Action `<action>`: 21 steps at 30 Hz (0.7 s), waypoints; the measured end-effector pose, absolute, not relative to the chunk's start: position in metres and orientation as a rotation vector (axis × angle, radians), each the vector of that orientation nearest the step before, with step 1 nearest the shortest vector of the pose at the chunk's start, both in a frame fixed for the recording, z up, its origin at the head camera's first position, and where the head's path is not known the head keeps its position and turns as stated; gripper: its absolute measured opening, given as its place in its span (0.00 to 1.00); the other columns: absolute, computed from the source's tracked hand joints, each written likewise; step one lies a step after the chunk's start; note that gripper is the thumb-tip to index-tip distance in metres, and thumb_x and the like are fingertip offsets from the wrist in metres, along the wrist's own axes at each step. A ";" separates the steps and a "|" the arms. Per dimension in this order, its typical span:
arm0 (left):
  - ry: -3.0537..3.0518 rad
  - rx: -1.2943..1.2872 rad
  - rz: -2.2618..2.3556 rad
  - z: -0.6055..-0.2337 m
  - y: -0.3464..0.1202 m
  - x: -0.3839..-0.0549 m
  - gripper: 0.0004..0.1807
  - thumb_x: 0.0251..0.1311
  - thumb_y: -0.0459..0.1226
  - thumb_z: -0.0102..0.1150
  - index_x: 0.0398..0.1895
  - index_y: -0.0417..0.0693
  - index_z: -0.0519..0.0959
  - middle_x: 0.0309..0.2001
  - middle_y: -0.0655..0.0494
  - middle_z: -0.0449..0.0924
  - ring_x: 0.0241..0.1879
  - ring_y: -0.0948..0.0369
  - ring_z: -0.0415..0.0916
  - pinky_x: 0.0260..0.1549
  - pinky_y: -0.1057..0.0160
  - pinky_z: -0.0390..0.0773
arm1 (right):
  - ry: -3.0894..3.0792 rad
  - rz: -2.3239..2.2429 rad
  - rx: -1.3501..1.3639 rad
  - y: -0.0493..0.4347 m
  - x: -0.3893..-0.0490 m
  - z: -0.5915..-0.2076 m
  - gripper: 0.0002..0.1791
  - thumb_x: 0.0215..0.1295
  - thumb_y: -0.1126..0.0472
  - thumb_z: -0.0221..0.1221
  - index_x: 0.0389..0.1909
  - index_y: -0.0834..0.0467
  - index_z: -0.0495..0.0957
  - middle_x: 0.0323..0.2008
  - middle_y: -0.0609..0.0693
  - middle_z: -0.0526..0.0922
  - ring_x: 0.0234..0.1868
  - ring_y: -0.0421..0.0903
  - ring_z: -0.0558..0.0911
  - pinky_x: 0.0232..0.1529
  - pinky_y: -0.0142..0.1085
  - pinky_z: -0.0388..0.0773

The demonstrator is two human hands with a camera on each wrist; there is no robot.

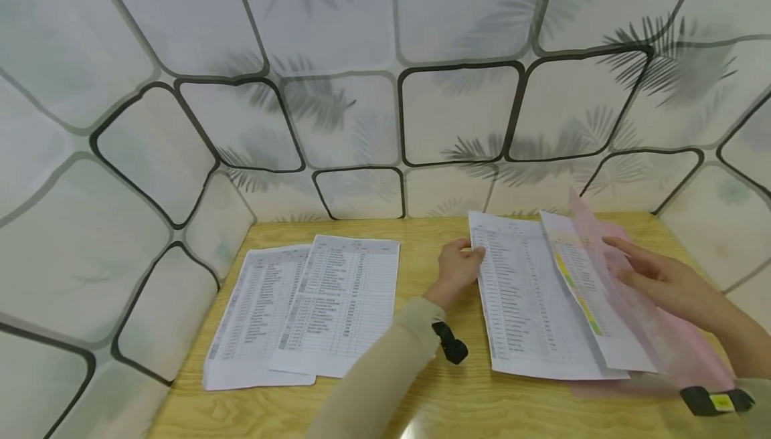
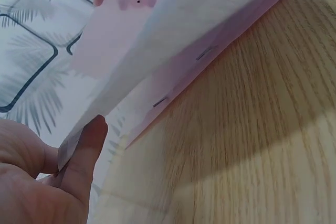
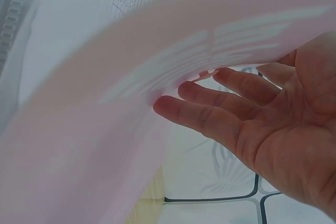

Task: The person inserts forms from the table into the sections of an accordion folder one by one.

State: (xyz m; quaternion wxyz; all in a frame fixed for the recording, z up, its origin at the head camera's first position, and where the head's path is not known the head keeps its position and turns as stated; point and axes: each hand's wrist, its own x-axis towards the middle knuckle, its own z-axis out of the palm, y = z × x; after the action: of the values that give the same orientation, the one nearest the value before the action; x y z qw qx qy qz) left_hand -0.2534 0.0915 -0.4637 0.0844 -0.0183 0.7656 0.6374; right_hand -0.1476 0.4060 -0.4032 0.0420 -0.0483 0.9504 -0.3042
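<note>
My left hand [image 1: 460, 266] pinches the left edge of a printed sheet [image 1: 524, 298] at the right of the table. In the left wrist view, the raised paper [image 2: 152, 51] runs between the thumb and fingers of that hand [image 2: 52, 182]. Beside it stands a tilted sheet with yellow and green highlighted lines [image 1: 587, 292]. A pink translucent folder [image 1: 693, 345] lies open around these papers. My right hand [image 1: 674, 282] touches its lifted cover; in the right wrist view, the fingers of this hand [image 3: 262, 119] reach loosely extended against the curved pink plastic [image 3: 105, 145].
Two overlapping printed paper piles lie on the left: a rear one [image 1: 259, 318] and a front one [image 1: 346, 305]. The wood-grain table [image 1: 434, 405] is bordered by patterned walls [image 1: 458, 111] at the back and sides. Metal fastener prongs [image 2: 206, 53] show on the folder's edge.
</note>
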 end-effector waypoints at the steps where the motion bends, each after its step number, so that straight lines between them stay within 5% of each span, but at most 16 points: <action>1: 2.280 -0.057 1.891 -0.464 0.093 -0.253 0.17 0.72 0.36 0.64 0.58 0.37 0.82 0.47 0.40 0.90 0.42 0.52 0.91 0.36 0.59 0.89 | 2.909 -0.933 -0.150 0.406 -0.148 -0.403 0.39 0.80 0.52 0.58 0.85 0.51 0.52 0.71 0.83 0.63 0.68 0.83 0.67 0.38 0.16 0.62; 3: 2.273 -0.061 1.871 -0.464 0.096 -0.252 0.16 0.72 0.37 0.65 0.57 0.38 0.83 0.46 0.42 0.91 0.40 0.53 0.90 0.35 0.59 0.89 | 2.906 -0.937 -0.151 0.406 -0.148 -0.403 0.39 0.81 0.52 0.57 0.85 0.50 0.51 0.71 0.83 0.63 0.68 0.84 0.66 0.44 0.20 0.68; 6: 2.272 -0.075 1.837 -0.466 0.098 -0.251 0.15 0.72 0.39 0.65 0.56 0.40 0.84 0.44 0.44 0.91 0.39 0.54 0.90 0.35 0.59 0.89 | 2.902 -0.931 -0.146 0.405 -0.148 -0.404 0.39 0.81 0.52 0.57 0.85 0.50 0.50 0.72 0.83 0.61 0.69 0.85 0.65 0.57 0.43 0.77; 9: 2.260 -0.093 1.830 -0.467 0.099 -0.250 0.16 0.73 0.39 0.64 0.58 0.40 0.84 0.44 0.45 0.91 0.37 0.55 0.90 0.35 0.59 0.89 | 2.901 -0.920 -0.136 0.405 -0.148 -0.404 0.39 0.81 0.51 0.56 0.85 0.50 0.50 0.72 0.83 0.60 0.69 0.85 0.65 0.55 0.59 0.75; 13: 2.259 -0.103 1.800 -0.466 0.096 -0.247 0.19 0.74 0.40 0.62 0.60 0.38 0.84 0.41 0.48 0.90 0.34 0.60 0.88 0.32 0.62 0.87 | 2.908 -0.918 -0.138 0.406 -0.147 -0.404 0.39 0.81 0.51 0.57 0.85 0.50 0.51 0.72 0.83 0.62 0.68 0.84 0.67 0.46 0.31 0.74; 15: 2.208 -0.117 1.812 -0.466 0.093 -0.246 0.20 0.73 0.39 0.61 0.60 0.35 0.83 0.38 0.50 0.88 0.32 0.62 0.85 0.31 0.64 0.86 | 2.899 -0.929 -0.142 0.406 -0.147 -0.404 0.40 0.81 0.51 0.57 0.85 0.50 0.50 0.72 0.83 0.62 0.68 0.84 0.67 0.48 0.35 0.75; 21: 1.976 -0.137 1.898 -0.466 0.083 -0.241 0.14 0.64 0.31 0.62 0.50 0.30 0.85 0.37 0.47 0.87 0.33 0.59 0.85 0.35 0.63 0.87 | 2.938 -0.921 -0.148 0.407 -0.145 -0.404 0.39 0.80 0.52 0.58 0.85 0.49 0.53 0.70 0.82 0.65 0.67 0.81 0.69 0.42 0.22 0.69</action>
State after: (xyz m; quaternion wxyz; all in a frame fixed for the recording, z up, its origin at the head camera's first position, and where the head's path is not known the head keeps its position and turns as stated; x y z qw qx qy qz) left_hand -0.2413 0.0828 -0.4664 0.1980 -0.0490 0.7060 0.6782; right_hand -0.1452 0.4075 -0.4040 0.0297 -0.0479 0.9527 -0.2986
